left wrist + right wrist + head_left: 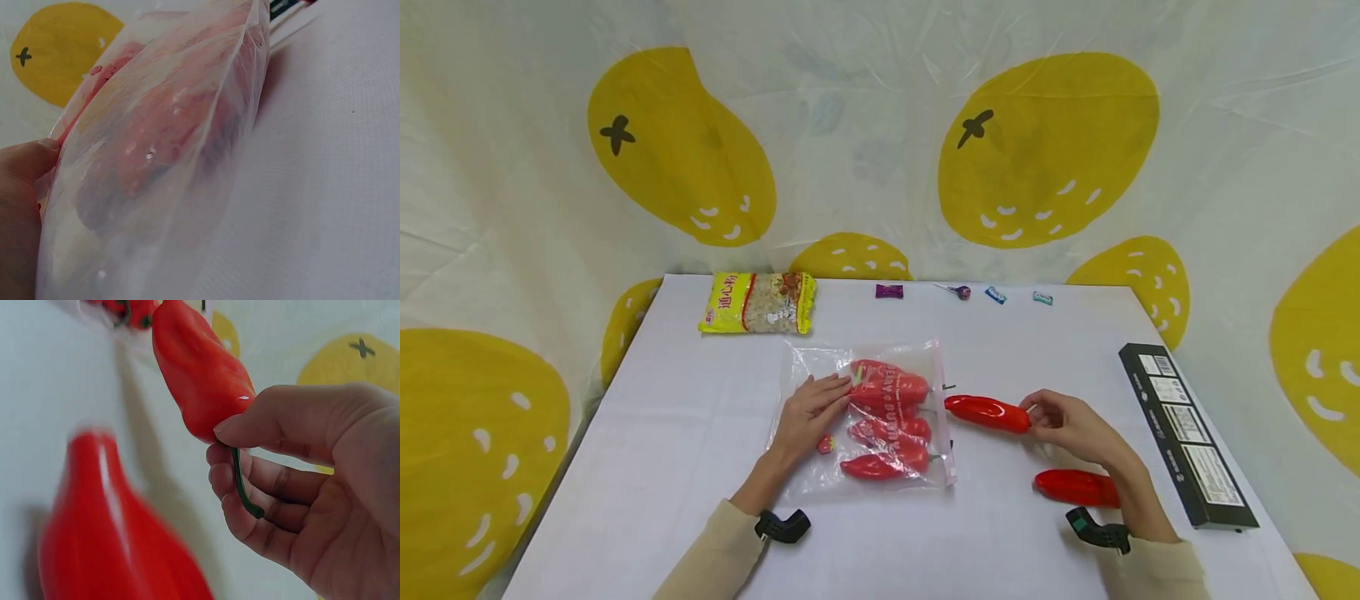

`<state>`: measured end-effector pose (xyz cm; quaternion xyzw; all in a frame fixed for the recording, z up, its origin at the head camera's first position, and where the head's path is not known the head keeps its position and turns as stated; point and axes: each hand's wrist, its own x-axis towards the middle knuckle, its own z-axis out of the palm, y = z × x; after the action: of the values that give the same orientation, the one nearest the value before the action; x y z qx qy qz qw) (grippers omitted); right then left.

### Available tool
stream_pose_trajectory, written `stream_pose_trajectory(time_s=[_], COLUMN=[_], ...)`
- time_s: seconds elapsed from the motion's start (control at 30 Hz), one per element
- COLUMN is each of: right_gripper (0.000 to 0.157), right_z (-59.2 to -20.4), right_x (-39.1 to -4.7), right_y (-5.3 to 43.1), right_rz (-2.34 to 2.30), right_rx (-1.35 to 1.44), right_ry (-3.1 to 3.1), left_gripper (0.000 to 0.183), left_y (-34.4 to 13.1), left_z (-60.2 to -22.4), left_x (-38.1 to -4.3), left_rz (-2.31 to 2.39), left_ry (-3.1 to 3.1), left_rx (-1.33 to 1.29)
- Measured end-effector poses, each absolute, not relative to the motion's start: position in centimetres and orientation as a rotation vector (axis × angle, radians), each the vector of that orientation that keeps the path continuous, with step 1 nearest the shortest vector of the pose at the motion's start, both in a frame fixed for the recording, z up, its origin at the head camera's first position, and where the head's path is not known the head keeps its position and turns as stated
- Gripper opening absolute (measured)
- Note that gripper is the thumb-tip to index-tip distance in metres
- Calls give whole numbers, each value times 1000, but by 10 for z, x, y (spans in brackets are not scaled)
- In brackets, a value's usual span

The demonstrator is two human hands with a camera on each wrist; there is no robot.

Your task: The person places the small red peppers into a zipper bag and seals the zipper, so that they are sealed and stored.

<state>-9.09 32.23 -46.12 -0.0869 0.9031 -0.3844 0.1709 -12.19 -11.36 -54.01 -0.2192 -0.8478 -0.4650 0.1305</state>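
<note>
My right hand (1078, 427) pinches a red pepper (987, 413) by its stem end, thumb against fingers. In the right wrist view its green stem (242, 487) hangs beside the curled fingers. The pepper's tip points at the zip edge of a clear plastic bag (808, 360), where several red peppers (886, 465) lie inside. On the bag's left part rests my left hand (808, 414), fingers stretched over the plastic; in the left wrist view the thumb (31, 159) touches the bag. Another red pepper (1075, 487) lies on the table below my right hand.
A yellow pasta packet (763, 303) lies at the table's back left. Along the back edge are a purple wrapped sweet (889, 292), a lollipop (961, 292) and two small wrapped sweets (996, 295). A long black box (1187, 437) lies along the right side.
</note>
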Motion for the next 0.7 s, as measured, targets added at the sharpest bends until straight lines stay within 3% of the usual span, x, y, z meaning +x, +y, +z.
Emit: stream_pose_trajectory(time_s=[0.7], right_gripper=[41], right_z=[-465], right_x=[-107], right_y=[227], right_rz=[-1322], right_rx=[-555], right_ry=[2285], left_gripper=[29], left_y=[-113], left_z=[-541], left_x=[-123], left_rz=[-1369], left_ry=[-2398], left_rx=[-654])
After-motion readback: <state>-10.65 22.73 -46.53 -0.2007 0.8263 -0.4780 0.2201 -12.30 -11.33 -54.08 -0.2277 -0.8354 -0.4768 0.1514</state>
